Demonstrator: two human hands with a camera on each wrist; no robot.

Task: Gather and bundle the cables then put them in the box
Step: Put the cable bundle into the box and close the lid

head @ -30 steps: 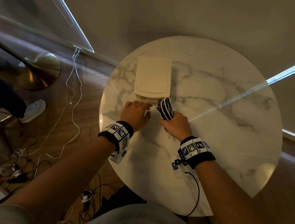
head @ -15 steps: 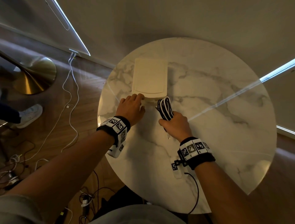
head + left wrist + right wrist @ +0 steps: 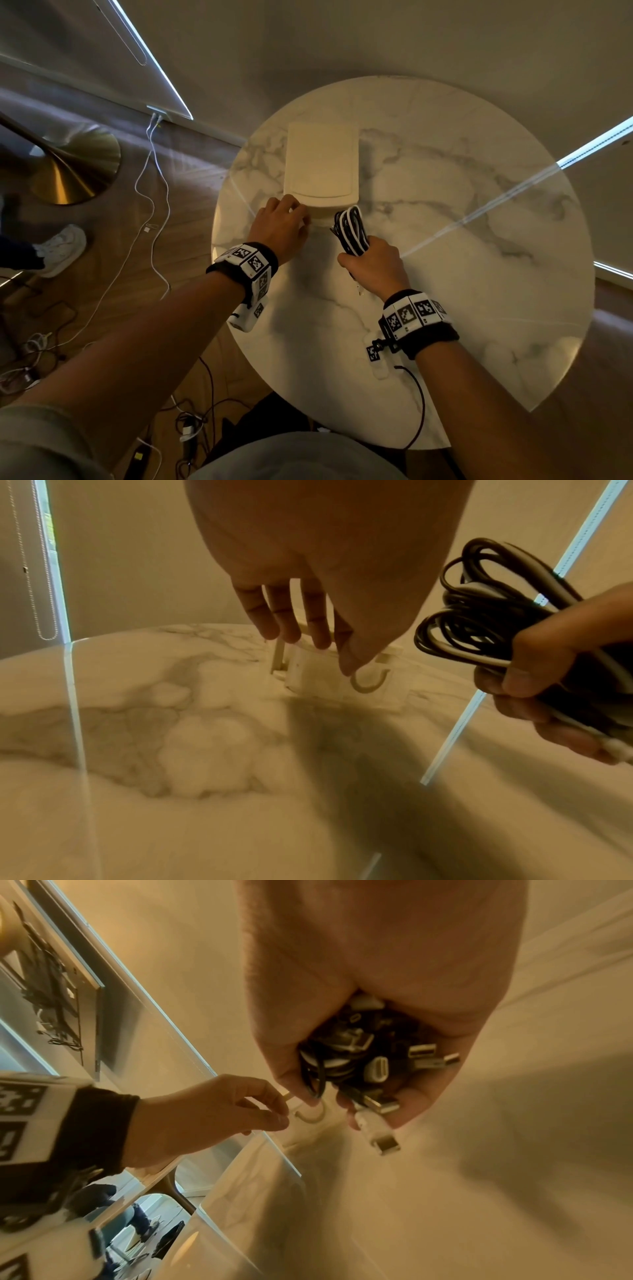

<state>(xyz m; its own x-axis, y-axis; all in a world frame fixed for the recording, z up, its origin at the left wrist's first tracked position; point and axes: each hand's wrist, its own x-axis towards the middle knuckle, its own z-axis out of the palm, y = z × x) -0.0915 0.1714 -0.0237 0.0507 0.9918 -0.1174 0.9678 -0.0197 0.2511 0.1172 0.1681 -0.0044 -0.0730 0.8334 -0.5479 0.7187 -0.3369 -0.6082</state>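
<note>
Left hand [image 3: 281,226] at near edge of box [image 3: 322,164], fingertips [image 3: 291,631] on the lid's front lip; actual pinch not discernible. Risk: smooth cream plastic box sliding on polished marble table [image 3: 479,274] if lid sticks. Right hand [image 3: 371,263] fisted round cables [image 3: 349,228], just beside box; glossy black and white loops, metal plugs dangling, liable to spring loose.

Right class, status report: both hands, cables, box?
Right hand grips black-and-white cable bundle. Left hand at cream plastic box front latch. Lid closed.
</note>
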